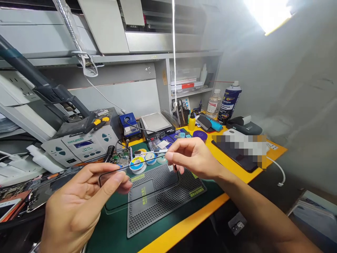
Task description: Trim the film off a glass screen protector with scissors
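A clear phone screen glass (147, 188) with a thin black border is held up, tilted, above the bench. My left hand (81, 193) pinches its left end between thumb and fingers. At the upper right corner, my right hand (193, 158) is closed on the edge with thumb and forefinger. Through the glass I see a grey perforated silicone mat (168, 207) lying on a green work mat (113, 235). Just behind the glass stand solder wire spools (137, 165).
A rework station (81, 146) stands at the left, with yellow-handled pliers (98, 123) on top. A heating plate (156, 123), yellow bottle (191, 122) and spray can (229, 102) are at the back. A dark phone (237, 156) lies at the right. Phone parts (15, 207) crowd the left.
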Demonstrator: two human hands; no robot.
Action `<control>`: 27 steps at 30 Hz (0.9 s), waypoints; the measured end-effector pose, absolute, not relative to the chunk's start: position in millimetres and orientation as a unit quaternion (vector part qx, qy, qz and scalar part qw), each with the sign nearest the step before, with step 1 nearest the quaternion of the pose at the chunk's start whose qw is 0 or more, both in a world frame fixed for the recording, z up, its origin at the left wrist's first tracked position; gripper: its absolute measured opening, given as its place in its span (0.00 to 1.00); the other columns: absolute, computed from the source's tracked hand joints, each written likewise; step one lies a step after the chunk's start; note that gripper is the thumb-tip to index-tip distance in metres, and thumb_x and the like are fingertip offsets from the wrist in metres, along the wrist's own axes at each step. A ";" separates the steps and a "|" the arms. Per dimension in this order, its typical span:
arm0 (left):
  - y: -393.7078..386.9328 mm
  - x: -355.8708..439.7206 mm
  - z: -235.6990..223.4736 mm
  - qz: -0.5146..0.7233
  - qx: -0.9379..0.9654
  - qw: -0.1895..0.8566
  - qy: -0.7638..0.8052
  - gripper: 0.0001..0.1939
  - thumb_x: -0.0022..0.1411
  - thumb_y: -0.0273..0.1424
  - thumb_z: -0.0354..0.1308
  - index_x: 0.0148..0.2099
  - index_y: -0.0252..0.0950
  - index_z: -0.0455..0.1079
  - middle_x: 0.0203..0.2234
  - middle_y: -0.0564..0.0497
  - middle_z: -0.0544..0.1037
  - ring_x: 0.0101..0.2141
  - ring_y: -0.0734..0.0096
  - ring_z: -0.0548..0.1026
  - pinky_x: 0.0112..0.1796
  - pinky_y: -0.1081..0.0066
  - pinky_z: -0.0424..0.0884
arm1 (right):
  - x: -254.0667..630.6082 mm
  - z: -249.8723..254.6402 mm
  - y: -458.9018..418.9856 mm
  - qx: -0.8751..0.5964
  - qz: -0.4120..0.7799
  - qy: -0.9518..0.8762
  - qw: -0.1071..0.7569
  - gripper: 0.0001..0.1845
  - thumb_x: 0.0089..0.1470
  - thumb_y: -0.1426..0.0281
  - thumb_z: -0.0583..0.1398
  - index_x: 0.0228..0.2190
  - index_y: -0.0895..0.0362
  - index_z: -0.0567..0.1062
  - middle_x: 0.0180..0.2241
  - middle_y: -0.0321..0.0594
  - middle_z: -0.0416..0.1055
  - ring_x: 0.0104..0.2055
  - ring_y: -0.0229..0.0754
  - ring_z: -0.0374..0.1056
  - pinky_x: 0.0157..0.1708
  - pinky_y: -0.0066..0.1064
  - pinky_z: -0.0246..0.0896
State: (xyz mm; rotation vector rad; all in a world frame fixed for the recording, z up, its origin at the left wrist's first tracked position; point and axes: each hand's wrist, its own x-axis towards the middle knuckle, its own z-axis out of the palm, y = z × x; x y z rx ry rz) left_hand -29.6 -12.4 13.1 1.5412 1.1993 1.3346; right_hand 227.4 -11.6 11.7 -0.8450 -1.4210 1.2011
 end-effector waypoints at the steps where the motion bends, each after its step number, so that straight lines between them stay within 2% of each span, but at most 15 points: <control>1: -10.7 -30.6 14.9 0.514 0.595 0.388 0.481 0.12 0.57 0.37 0.70 0.41 0.41 0.75 0.26 0.52 0.84 0.27 0.69 0.83 0.32 0.81 0.78 | 228.2 11.1 -9.0 -0.354 0.508 -0.598 0.509 0.14 0.50 0.62 0.71 0.27 0.60 0.77 0.22 0.35 0.74 0.19 0.33 0.66 0.17 0.24 0.61; 4: -6.5 -31.1 20.4 0.487 0.570 0.427 0.505 0.14 0.53 0.37 0.73 0.39 0.39 0.75 0.25 0.52 0.83 0.25 0.70 0.82 0.31 0.81 0.77 | 231.3 8.4 1.0 -0.354 0.514 -0.607 0.492 0.16 0.49 0.60 0.71 0.26 0.61 0.78 0.22 0.36 0.75 0.18 0.32 0.65 0.16 0.24 0.60; 8: -1.5 -30.3 21.4 0.416 0.612 0.457 0.493 0.19 0.49 0.40 0.74 0.39 0.36 0.75 0.27 0.48 0.83 0.28 0.64 0.82 0.31 0.74 0.77 | 233.8 2.4 14.7 -0.344 0.511 -0.606 0.503 0.17 0.47 0.59 0.72 0.26 0.61 0.77 0.22 0.34 0.74 0.17 0.30 0.63 0.16 0.23 0.60; 13: -12.0 -22.0 18.5 0.217 0.692 0.482 0.491 0.20 0.54 0.47 0.68 0.40 0.36 0.77 0.23 0.52 0.80 0.24 0.65 0.78 0.28 0.70 0.75 | 226.6 -5.7 15.0 -0.297 0.545 -0.642 0.451 0.17 0.47 0.59 0.71 0.25 0.61 0.77 0.20 0.33 0.73 0.18 0.32 0.65 0.18 0.23 0.61; 16: -29.3 -15.5 20.1 0.126 0.715 0.504 0.468 0.20 0.58 0.50 0.63 0.37 0.37 0.77 0.25 0.52 0.79 0.24 0.67 0.76 0.24 0.71 0.72 | 216.4 -8.0 7.9 -0.268 0.570 -0.664 0.402 0.16 0.48 0.59 0.70 0.26 0.61 0.78 0.21 0.33 0.73 0.19 0.33 0.66 0.18 0.24 0.62; 20: -50.8 -22.8 22.4 0.121 0.720 0.489 0.477 0.21 0.61 0.51 0.59 0.31 0.38 0.76 0.25 0.51 0.77 0.24 0.69 0.74 0.24 0.73 0.71 | 211.3 -4.7 2.0 -0.256 0.580 -0.670 0.387 0.12 0.46 0.64 0.70 0.25 0.61 0.80 0.24 0.37 0.75 0.23 0.36 0.70 0.19 0.25 0.65; 23: -58.1 -39.4 23.2 0.150 0.703 0.478 0.505 0.20 0.61 0.49 0.60 0.31 0.37 0.78 0.25 0.50 0.78 0.24 0.69 0.75 0.25 0.72 0.72 | 225.1 1.5 7.5 -0.282 0.559 -0.642 0.442 0.10 0.47 0.67 0.71 0.24 0.62 0.79 0.25 0.37 0.75 0.25 0.36 0.70 0.20 0.25 0.65; 25: -58.2 -49.7 24.6 0.206 0.686 0.463 0.523 0.18 0.60 0.47 0.62 0.35 0.37 0.79 0.27 0.49 0.80 0.25 0.66 0.77 0.26 0.71 0.74 | 241.2 5.0 16.7 -0.324 0.523 -0.603 0.507 0.11 0.53 0.66 0.69 0.27 0.62 0.78 0.25 0.35 0.74 0.24 0.35 0.69 0.21 0.25 0.65; 27: -55.0 -55.7 27.4 0.268 0.662 0.459 0.528 0.16 0.60 0.43 0.62 0.41 0.36 0.79 0.31 0.49 0.82 0.28 0.64 0.79 0.29 0.69 0.75 | 258.1 6.9 28.1 -0.377 0.477 -0.555 0.568 0.12 0.62 0.63 0.63 0.36 0.61 0.76 0.31 0.36 0.74 0.27 0.35 0.70 0.26 0.27 0.69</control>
